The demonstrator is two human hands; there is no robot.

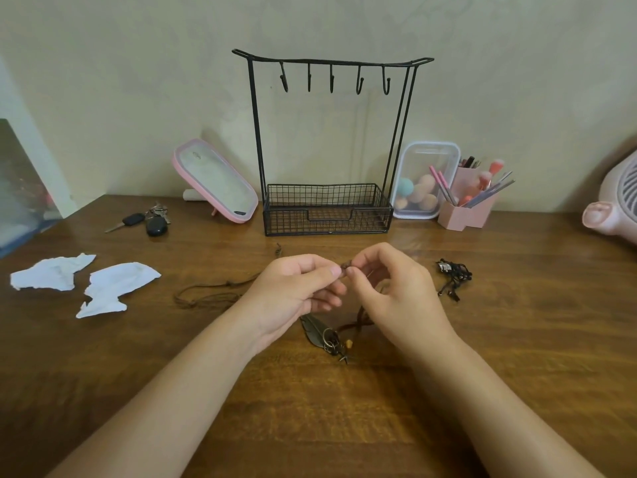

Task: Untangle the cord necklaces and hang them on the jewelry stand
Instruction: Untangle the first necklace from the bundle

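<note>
A brown cord necklace [206,294] lies across the wooden table, its loop trailing to the left. My left hand [296,291] and my right hand [396,291] both pinch a small knot of this cord between thumb and fingertips, just above the table. Its feather pendant [315,331] with rings and beads rests on the table below my hands. A black cord necklace [453,276] sits bunched to the right, untouched. The black wire jewelry stand [327,208] stands behind, its several hooks [331,82] bare and its basket base holding nothing.
Torn white paper pieces [86,281] lie at the left. Car keys [148,220] and a pink mirror [215,182] sit left of the stand. A clear box of sponges [422,181] and a pink brush holder [468,201] stand to its right. A pink appliance [613,208] is far right.
</note>
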